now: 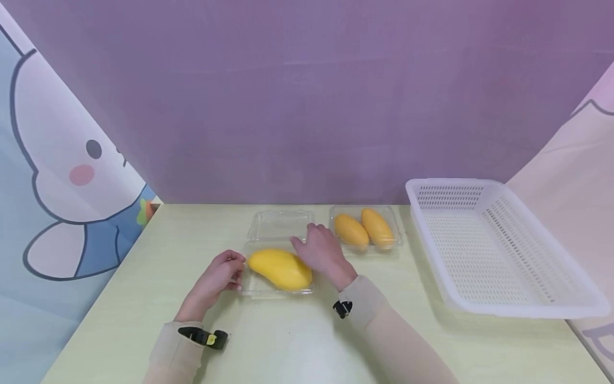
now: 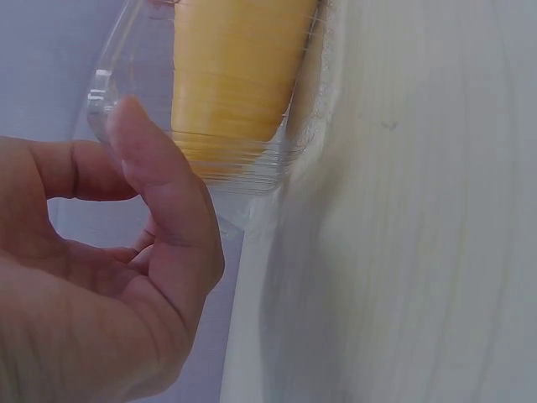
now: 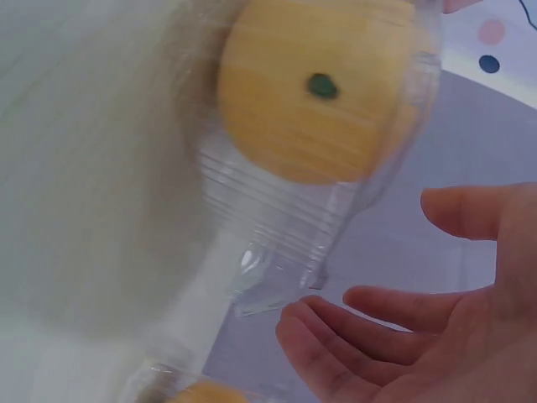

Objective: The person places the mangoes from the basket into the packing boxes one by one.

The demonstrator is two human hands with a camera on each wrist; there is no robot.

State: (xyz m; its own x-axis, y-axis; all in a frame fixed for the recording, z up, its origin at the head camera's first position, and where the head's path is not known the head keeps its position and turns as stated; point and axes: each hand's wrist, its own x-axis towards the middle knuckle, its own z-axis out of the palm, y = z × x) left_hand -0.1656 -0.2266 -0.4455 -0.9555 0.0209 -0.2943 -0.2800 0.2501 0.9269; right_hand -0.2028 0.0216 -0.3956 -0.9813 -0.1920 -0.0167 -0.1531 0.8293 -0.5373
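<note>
A large yellow mango (image 1: 280,269) lies in a clear plastic clamshell box (image 1: 256,285), whose lid (image 1: 282,225) is folded back behind it. My left hand (image 1: 224,273) is at the box's left side; in the left wrist view its thumb and finger pinch the rim near the corner. My right hand (image 1: 320,248) hovers by the box's back right corner, its fingers apart and holding nothing. In the right wrist view, the mango's end with a green stem spot shows through the box wall, with the right hand's fingers (image 3: 377,302) beside it.
A second clear box (image 1: 395,234) with two smaller orange-yellow mangoes (image 1: 377,226) stands at the back, right of the first. A white perforated basket (image 1: 561,261) takes up the table's right side. Behind the pale table (image 1: 288,341) rises a purple backdrop (image 1: 288,106).
</note>
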